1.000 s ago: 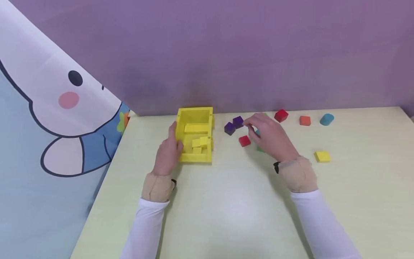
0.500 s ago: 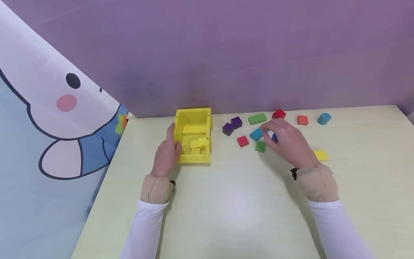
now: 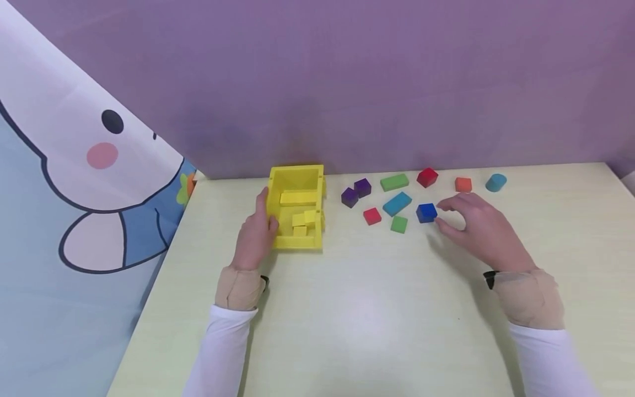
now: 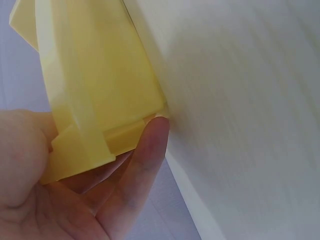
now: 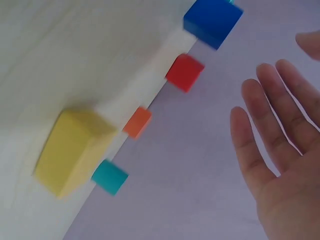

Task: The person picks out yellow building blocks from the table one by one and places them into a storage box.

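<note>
My left hand (image 3: 253, 237) grips the left side of a yellow toy box (image 3: 295, 243); the left wrist view shows its fingers curled under the box wall (image 4: 100, 65). Several small yellow blocks (image 3: 300, 220) and a longer yellow block (image 3: 299, 198) lie inside the box. My right hand (image 3: 481, 231) hovers over the table just right of a blue cube (image 3: 426, 213), thumb and index spread apart. Nothing is between its fingers, which look straight and relaxed in the right wrist view. A yellow block (image 5: 72, 155) shows there but is hidden behind this hand in the head view.
Between box and right hand lie purple cubes (image 3: 362, 188), green blocks (image 3: 394, 182), a light blue block (image 3: 397, 204) and a red block (image 3: 372, 216). Along the back are a red cube (image 3: 428, 177), an orange block (image 3: 463, 184) and a blue cylinder (image 3: 496, 182), near the purple backdrop (image 3: 347, 88).
My right hand has moved right, from beside the purple cubes past the blue cube, uncovering the green, light blue and blue blocks. My left hand stays on the yellow box.
</note>
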`<state>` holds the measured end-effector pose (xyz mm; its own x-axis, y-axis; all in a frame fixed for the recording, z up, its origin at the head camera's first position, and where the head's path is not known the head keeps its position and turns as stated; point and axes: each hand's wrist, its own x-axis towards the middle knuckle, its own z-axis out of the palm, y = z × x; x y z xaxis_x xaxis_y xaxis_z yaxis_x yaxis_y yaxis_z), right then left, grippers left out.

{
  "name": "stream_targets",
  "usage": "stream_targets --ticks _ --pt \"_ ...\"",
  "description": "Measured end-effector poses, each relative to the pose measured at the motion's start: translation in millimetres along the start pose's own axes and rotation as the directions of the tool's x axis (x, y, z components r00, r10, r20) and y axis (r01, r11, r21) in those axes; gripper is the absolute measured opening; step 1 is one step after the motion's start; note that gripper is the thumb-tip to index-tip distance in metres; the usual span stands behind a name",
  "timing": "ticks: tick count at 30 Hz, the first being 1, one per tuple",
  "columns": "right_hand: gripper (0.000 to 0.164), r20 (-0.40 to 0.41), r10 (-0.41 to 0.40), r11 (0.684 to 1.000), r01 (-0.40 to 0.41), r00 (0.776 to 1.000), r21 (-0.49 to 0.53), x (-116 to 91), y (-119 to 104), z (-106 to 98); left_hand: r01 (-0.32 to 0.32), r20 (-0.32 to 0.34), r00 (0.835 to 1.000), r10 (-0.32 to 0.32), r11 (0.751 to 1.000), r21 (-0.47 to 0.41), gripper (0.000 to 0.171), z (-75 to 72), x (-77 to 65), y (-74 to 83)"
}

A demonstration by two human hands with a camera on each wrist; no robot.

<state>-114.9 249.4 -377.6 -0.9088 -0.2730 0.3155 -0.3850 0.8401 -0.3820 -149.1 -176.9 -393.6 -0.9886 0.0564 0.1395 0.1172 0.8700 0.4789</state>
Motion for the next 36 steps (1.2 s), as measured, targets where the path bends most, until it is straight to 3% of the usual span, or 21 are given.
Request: stream_targets --ticks 5,11,14,18,21,36 --pt "0.037 0.092 0.068 0.998 -0.068 0.993 -0.005 -8.2 10.4 -6.3 -0.005 -0.008 1.0 0.005 1.0 0.005 0.064 1.2 -0.7 -1.3" --pt "0.048 0.237 0.16 0.987 -0.161 0.958 -0.017 -15.3 25.6 -12.7 0.009 0.003 1.0 -0.009 1.0 0.005 0.065 1.0 -0.4 -1.0" --pt "0.056 0.317 0.216 0.975 -0.219 0.924 -0.026 -17.4 32.8 -15.3 0.015 0.01 1.0 -0.015 1.0 0.006 0.065 0.9 -0.1 -0.8" --pt "0.064 0.425 0.282 0.955 -0.294 0.86 -0.039 -19.1 40.7 -18.6 0.014 0.015 1.0 -0.014 1.0 0.007 0.065 0.6 0.3 -0.6" --pt "0.063 0.469 0.294 0.95 -0.31 0.833 -0.045 -20.5 43.5 -21.9 0.016 0.016 1.0 -0.016 1.0 0.006 0.065 -0.3 0.0 0.3" --pt "0.042 0.472 0.274 0.959 -0.278 0.838 -0.062 -20.7 52.9 -26.7 -0.003 0.001 1.0 0.003 1.0 -0.008 0.063 -0.8 -1.3 0.8"
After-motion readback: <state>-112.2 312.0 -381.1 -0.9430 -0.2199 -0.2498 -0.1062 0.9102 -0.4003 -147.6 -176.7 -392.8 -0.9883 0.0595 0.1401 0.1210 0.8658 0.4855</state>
